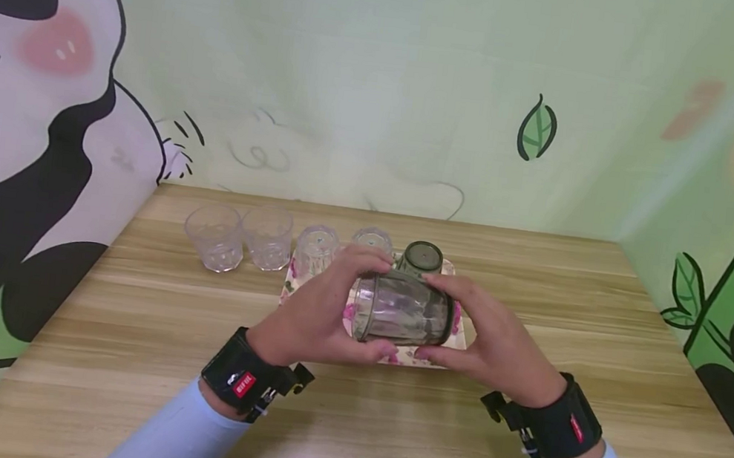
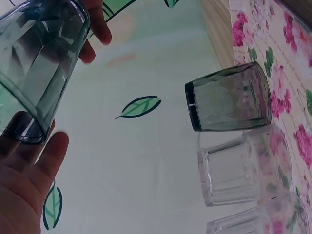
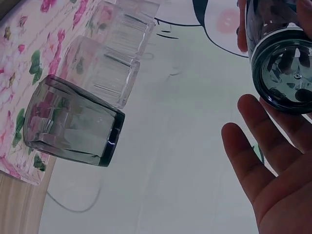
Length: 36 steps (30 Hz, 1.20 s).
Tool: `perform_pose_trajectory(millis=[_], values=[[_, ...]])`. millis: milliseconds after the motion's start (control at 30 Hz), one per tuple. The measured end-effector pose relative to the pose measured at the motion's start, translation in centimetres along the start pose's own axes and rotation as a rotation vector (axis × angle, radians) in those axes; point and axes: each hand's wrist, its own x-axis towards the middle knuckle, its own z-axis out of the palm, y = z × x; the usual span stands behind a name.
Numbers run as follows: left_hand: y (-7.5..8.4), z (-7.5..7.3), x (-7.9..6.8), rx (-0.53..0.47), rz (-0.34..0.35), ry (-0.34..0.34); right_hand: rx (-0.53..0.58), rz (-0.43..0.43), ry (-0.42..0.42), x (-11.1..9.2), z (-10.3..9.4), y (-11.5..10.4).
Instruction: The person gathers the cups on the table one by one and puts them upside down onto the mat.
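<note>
A grey-tinted drinking glass (image 1: pixel 404 310) lies sideways in the air above a floral tray (image 1: pixel 423 357). Its mouth faces left and its thick, dark base faces right. My left hand (image 1: pixel 314 309) grips the mouth end, thumb below and fingers above. At the base end, my right hand (image 1: pixel 499 340) holds it in the same way. Behind it, another grey glass (image 2: pixel 229 100) stands upside down on the tray. Beside that one are two clear glasses, also upside down: one nearer (image 3: pixel 100 70) and one farther (image 1: pixel 316 247).
Two clear glasses, one at the far left (image 1: pixel 214 239) and its neighbour (image 1: pixel 267 239), stand upright on the wooden table (image 1: pixel 125 353), left of the tray. A backdrop (image 1: pixel 381 96) with printed leaves and a cartoon panda rises behind the table.
</note>
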Motion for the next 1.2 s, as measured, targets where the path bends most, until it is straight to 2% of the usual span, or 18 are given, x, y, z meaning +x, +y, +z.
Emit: perform_pose_trajectory(millis=[200, 333, 567, 933, 1200], values=[[-0.1, -0.2, 0.1, 0.022, -0.007, -0.017, 0.079, 0.042, 0.005, -0.1, -0.2, -0.1], [-0.2, -0.2, 0.0, 0.028, -0.02, -0.025, 0.094, 0.053, 0.012, -0.2, -0.3, -0.1], [-0.6, -0.2, 0.0, 0.045, -0.031, -0.064, 0.065, 0.022, 0.033, -0.1, -0.4, 0.1], [-1.0, -0.7, 0.0, 0.086, -0.045, -0.107, 0.058, 0.039, 0.039, -0.1, -0.5, 0.3], [-1.4, -1.2, -0.4, 0.096, -0.069, -0.074, 0.005, 0.033, 0.083, -0.4, -0.5, 1.0]])
